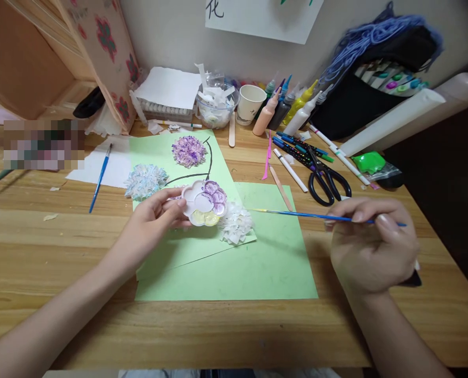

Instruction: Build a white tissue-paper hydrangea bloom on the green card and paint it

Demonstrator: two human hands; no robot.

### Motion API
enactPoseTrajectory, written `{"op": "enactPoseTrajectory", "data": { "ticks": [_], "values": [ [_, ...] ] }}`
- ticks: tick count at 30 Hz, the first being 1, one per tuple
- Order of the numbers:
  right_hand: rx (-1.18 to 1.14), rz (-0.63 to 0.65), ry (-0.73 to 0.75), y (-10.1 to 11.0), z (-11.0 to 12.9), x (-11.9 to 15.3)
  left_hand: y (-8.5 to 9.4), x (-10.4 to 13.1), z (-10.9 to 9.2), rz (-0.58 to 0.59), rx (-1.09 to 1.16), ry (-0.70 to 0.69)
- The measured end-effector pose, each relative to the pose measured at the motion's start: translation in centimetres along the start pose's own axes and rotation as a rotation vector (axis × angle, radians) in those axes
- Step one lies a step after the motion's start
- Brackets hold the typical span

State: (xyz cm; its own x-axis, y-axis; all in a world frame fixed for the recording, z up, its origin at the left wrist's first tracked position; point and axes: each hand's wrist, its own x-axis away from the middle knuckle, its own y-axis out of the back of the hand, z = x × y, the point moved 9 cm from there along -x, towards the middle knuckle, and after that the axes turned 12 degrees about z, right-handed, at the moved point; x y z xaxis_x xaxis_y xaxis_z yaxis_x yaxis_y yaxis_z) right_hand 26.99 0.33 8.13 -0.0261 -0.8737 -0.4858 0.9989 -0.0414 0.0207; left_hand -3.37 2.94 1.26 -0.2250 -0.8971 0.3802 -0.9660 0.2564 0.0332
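My left hand point(160, 210) holds a small flower-shaped palette point(196, 197) with purple and yellow paint in its wells. In my right hand point(371, 241) is a thin blue paintbrush point(308, 214); its yellowish tip points left, just above a white crumpled-paper flower point(237, 224). That flower lies at the palette's right, on green paper point(226, 278). A purple flower point(188, 151) and a pale blue one point(145, 181) sit farther back, with dark stem lines drawn between them.
Black scissors point(328, 181), markers point(297, 149) and wooden sticks lie at the right. Paint bottles point(267, 113), a paper cup point(250, 105) and a bowl of scraps point(217, 107) stand at the back. Another blue brush point(100, 178) rests on white paper at the left.
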Motion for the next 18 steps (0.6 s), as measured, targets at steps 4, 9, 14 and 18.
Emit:
{"op": "enactPoseTrajectory", "data": {
  "ticks": [4,9,14,18],
  "values": [
    [-0.004,0.018,-0.047,0.2,-1.2,-0.4,0.3,-0.1,0.1,-0.022,-0.014,-0.015],
    [0.003,0.042,-0.073,-0.4,-1.6,-0.1,0.3,-0.2,0.3,-0.019,0.006,-0.011],
    [0.028,0.062,-0.123,-0.7,-1.9,0.2,0.3,0.0,0.2,-0.026,0.010,-0.002],
    [0.029,0.045,-0.114,-0.5,-1.8,0.2,0.4,0.0,0.1,-0.035,-0.019,-0.006]
  ]
}}
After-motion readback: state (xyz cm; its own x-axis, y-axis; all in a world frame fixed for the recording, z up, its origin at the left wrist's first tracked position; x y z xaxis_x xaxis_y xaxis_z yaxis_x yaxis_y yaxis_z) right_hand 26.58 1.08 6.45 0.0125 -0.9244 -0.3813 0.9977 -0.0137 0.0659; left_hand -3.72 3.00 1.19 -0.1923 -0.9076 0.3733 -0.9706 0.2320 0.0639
